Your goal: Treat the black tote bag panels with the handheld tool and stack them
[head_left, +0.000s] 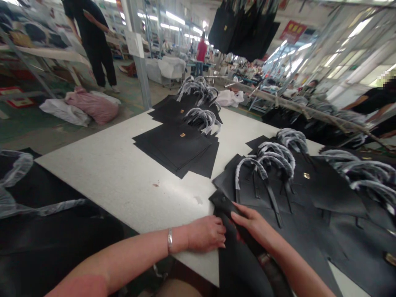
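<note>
**While the left hand (206,234) and the right hand (252,225) sit on a black fabric tote bag (235,268), the floor behind stays busy**

Right at the near edge of the speckled white table (117,173), the bag runs off the tabletop and downward, with a folded black end poking up between the hands. The right hand's fingers wrap over that end, clamped on it. The left hand, a silver bangle (170,240) on its wrist, lies against the bag's side with fingers curled; grip or press, I cannot tell. The two hands are just apart! Just beyond them, a spread of flat black bags (309,194) with handles in clear plastic wrap (266,165) covers the table, and a stack of black bags (173,148) sits further along. Off to the left lies a heap of black bags (46,235). Further out, a person in black (95,41) stands near a pink bundle (93,106) on the floor.
</note>
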### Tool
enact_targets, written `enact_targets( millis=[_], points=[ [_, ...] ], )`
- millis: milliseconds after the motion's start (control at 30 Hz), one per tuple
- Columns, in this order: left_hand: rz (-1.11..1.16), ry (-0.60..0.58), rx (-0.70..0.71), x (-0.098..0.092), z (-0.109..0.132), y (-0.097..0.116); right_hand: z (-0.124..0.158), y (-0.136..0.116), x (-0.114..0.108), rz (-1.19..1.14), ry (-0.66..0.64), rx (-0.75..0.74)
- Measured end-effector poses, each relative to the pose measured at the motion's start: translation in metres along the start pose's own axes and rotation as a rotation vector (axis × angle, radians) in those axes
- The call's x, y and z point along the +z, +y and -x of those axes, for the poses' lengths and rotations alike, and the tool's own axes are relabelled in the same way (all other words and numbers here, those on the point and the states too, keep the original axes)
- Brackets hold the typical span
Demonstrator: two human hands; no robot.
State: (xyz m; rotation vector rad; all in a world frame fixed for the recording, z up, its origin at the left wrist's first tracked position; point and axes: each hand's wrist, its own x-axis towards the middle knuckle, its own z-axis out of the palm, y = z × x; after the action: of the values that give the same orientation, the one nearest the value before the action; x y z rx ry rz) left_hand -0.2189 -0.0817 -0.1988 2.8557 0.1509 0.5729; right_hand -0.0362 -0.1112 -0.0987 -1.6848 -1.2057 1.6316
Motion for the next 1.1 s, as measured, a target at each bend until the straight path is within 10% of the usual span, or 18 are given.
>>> enact_targets(
  millis=[267,433,567,800,1100],
  points=[
    [-0.078,-0.012,-0.199,-0.007,0.001,0.011,0.099,-0.022,-0.081,-0.046,0.437,-0.064],
    [-0.162,-0.064,-0.393,0.001,-0.035,0.032,0.201,0.033,-0.104,-0.162,0.669,0.151],
    [-0.017,-0.038,-0.268,0.027,-0.077,0.063,0.248,0.096,-0.087,-0.298,0.689,0.299],
    [0.157,-0.045,0.031,0.095,-0.153,0.104,0.258,0.163,-0.071,-0.481,0.679,0.274],
    [-0.006,-0.146,0.332,0.120,-0.238,0.115,0.265,0.183,-0.076,-0.536,0.707,0.195]
  ],
)
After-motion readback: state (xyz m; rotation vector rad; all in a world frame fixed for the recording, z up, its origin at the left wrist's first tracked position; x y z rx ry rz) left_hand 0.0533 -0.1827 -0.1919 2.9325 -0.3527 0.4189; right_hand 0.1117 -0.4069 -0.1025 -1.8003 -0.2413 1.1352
